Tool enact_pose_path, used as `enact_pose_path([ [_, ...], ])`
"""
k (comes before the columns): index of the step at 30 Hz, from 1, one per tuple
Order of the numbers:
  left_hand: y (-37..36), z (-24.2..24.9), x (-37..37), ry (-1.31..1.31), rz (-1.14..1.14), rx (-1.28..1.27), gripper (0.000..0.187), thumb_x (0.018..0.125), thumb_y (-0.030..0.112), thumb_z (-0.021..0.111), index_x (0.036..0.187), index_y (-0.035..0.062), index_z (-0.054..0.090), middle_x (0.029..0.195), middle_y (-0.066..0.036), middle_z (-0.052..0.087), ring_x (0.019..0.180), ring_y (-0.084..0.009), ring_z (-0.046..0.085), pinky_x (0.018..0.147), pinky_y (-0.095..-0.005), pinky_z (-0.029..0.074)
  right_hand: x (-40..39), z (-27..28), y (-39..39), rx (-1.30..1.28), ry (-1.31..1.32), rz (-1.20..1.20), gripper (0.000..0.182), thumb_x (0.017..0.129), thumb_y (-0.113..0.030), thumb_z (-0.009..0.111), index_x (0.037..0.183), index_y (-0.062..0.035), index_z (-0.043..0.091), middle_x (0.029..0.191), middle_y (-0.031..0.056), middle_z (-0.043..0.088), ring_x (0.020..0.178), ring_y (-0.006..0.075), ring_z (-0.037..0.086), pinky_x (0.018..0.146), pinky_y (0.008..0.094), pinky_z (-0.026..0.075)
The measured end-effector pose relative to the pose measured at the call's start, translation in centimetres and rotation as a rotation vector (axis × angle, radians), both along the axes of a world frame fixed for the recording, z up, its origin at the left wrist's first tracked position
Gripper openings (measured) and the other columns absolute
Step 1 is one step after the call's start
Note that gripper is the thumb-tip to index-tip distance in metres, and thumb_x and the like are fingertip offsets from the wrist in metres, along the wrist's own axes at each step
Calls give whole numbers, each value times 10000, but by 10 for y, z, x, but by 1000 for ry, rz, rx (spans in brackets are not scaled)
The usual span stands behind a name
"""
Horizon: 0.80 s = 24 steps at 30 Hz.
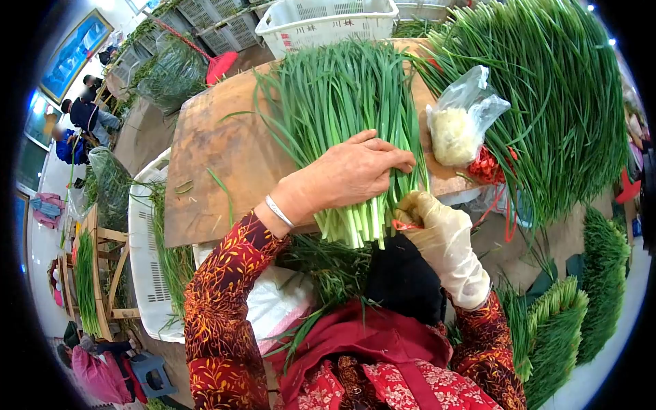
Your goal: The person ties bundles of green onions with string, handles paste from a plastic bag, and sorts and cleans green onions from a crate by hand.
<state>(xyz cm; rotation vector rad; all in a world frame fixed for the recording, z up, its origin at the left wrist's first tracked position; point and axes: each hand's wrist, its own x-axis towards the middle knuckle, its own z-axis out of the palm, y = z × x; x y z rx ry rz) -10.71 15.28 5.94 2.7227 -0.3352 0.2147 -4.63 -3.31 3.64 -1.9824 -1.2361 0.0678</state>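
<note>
While our left hand [355,171] presses the chive bundle [348,130] onto the table [212,157], fingers curled over it, stalks pointing away, our gloved right hand [437,232] pinches a red band [404,224] at the cut ends.

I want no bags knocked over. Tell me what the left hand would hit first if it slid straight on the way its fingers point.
The left hand lies on the chive bundle, fingers pointing right. Going on, it would probably meet the clear plastic bag on the board first, though depth is uncertain.
</note>
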Motion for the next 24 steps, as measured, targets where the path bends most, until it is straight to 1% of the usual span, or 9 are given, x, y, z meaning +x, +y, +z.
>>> enact_pose_path([
  [4,-1,-1,0,4,12,-15,352,786,43,414,1130,85,472,1035,1,611,1022,-184,522,986,-398,310,2,3,-4,-86,-111,35,213,705,-122,680,892,-70,591,680,120,612,614,259,620,528,316,478],
  [10,-2,-2,1,-6,23,-3,341,779,41,412,1110,79,480,1027,-9,613,1001,-191,526,973,-371,322,0,2,-12,-83,18,52,154,727,-99,658,860,-62,590,622,106,583,526,225,578,494,299,445],
  [13,-3,0,1,12,44,-9,339,772,35,409,1102,66,480,1022,-14,613,995,-197,525,960,-366,331,-6,2,-21,-41,197,82,121,760,-173,641,834,-100,580,579,99,546,510,247,568,484,315,454],
  [16,-3,-2,1,12,45,-43,340,771,30,408,1100,66,487,1007,-31,615,1002,-208,523,964,-367,329,-14,5,-37,-107,476,529,121,791,-191,608,868,-107,568,715,47,595,591,218,586,517,279,471],
  [18,-2,-2,2,19,44,-48,350,775,32,409,1113,75,486,1018,-42,607,1010,-213,520,976,-379,320,-28,12,-48,-423,549,1103,222,837,-319,550,901,-107,563,797,61,611,676,255,600,581,312,487],
  [20,-2,-1,1,25,38,-53,359,779,33,411,1127,83,485,1029,-53,599,1019,-219,517,987,-391,310,-55,16,-51,-486,543,1301,354,853,-455,475,921,-119,565,814,102,613,741,291,604,645,370,482],
  [21,-2,0,0,16,31,-10,369,782,36,414,1140,95,486,1043,-62,588,1028,-220,514,992,-407,305,-52,17,-49,-831,467,1310,408,849,-506,448,940,-129,575,837,125,612,804,314,599,708,410,469],
  [22,-1,1,-2,8,26,33,380,785,38,418,1152,108,487,1057,-71,576,1037,-221,511,996,-424,300,-39,24,-46,-921,414,1104,378,824,-485,500,959,-142,581,829,95,619,755,290,611,647,367,489],
  [24,0,-2,-3,-12,17,45,378,792,43,421,1156,117,490,1066,-72,569,1043,-217,510,1001,-434,294,-18,20,-48,-423,150,565,282,806,-371,573,972,-143,586,809,74,623,697,260,619,579,311,496],
])
